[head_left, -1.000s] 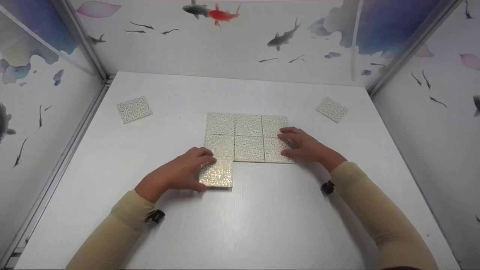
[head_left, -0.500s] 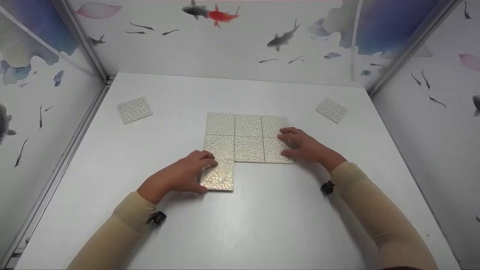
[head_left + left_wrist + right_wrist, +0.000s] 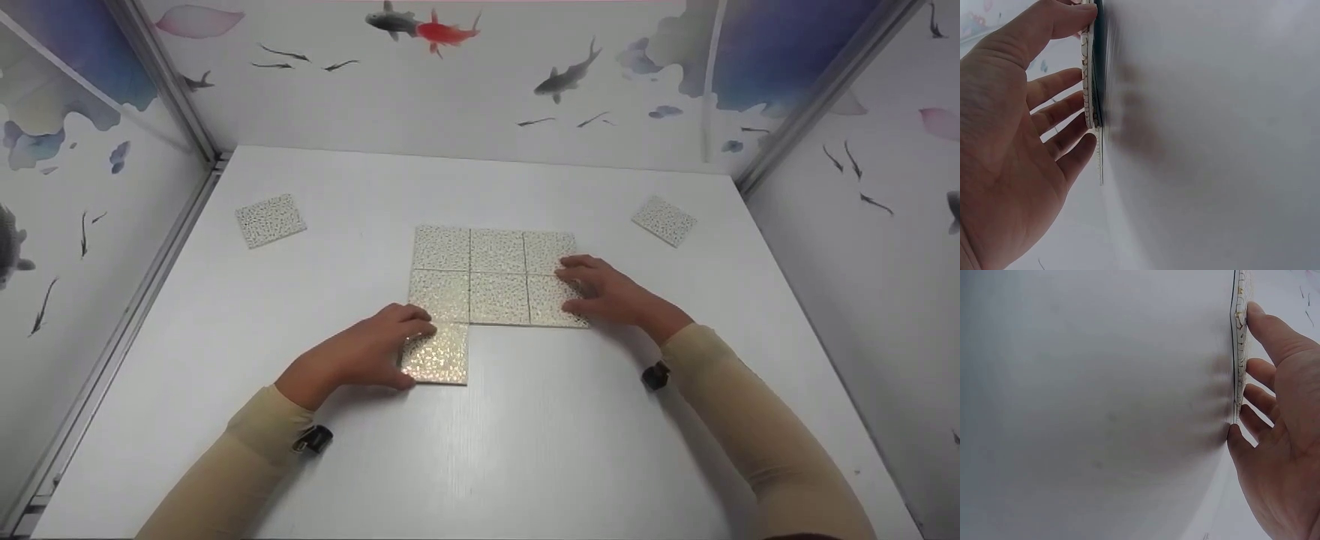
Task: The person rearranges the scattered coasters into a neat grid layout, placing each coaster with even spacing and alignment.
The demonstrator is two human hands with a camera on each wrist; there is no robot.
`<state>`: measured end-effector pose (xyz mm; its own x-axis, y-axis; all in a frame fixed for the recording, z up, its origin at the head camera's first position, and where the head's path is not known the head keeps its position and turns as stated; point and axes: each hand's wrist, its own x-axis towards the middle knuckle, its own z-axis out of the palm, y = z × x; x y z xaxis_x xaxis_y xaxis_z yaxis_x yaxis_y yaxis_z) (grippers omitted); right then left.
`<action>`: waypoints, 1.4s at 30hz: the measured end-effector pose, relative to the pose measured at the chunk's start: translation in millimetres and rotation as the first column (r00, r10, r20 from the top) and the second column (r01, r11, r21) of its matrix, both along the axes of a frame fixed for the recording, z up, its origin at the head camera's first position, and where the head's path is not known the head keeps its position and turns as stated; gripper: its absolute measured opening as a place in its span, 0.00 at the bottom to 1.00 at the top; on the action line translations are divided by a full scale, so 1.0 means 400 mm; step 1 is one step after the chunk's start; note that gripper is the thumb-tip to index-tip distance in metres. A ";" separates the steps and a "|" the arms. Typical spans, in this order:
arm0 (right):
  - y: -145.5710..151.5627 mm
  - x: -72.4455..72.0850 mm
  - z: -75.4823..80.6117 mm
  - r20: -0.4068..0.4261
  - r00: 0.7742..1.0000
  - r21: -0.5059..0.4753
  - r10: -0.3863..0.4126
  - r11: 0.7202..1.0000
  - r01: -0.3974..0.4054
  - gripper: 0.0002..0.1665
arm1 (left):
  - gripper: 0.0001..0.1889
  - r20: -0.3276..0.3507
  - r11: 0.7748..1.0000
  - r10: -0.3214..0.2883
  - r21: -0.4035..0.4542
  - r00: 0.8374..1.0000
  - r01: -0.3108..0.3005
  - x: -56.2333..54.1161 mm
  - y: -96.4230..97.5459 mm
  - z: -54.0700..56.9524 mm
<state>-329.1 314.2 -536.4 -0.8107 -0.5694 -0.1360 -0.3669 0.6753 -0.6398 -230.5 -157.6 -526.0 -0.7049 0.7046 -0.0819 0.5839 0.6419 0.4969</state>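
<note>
A glossy speckled square tile (image 3: 442,358) lies at the near left of a block of similar tiles (image 3: 498,251), its far edge against the block. My left hand (image 3: 352,349) holds this tile by its left side, thumb at the near corner and fingers over the far left part. The left wrist view shows the thumb and fingers along the tile's edge (image 3: 1087,90), with a dark teal underside. My right hand (image 3: 611,292) rests with spread, relaxed fingers on the block's right-hand tiles. In the right wrist view, its fingers (image 3: 1261,374) touch the patterned tile edge (image 3: 1240,332).
One loose tile (image 3: 271,220) lies at the far left of the white table (image 3: 480,457), and another loose tile (image 3: 664,221) at the far right. Panels painted with fish (image 3: 448,31) enclose the back and both sides.
My left hand and the tile it holds have shifted slightly toward me and to the right, and a seam with the block now shows. The right hand stays still.
</note>
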 end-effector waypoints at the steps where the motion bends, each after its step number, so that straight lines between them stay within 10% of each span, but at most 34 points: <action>1: 0.000 0.000 0.001 0.000 1.000 -0.005 0.000 1.000 0.000 0.44 | 0.45 -0.003 1.000 -0.001 0.000 1.000 0.001 0.000 0.000 0.000; 42: -0.010 -0.002 0.001 -0.001 0.999 0.047 -0.032 0.998 0.032 0.42 | 0.44 0.004 1.000 0.005 0.002 1.000 -0.005 0.002 -0.004 -0.004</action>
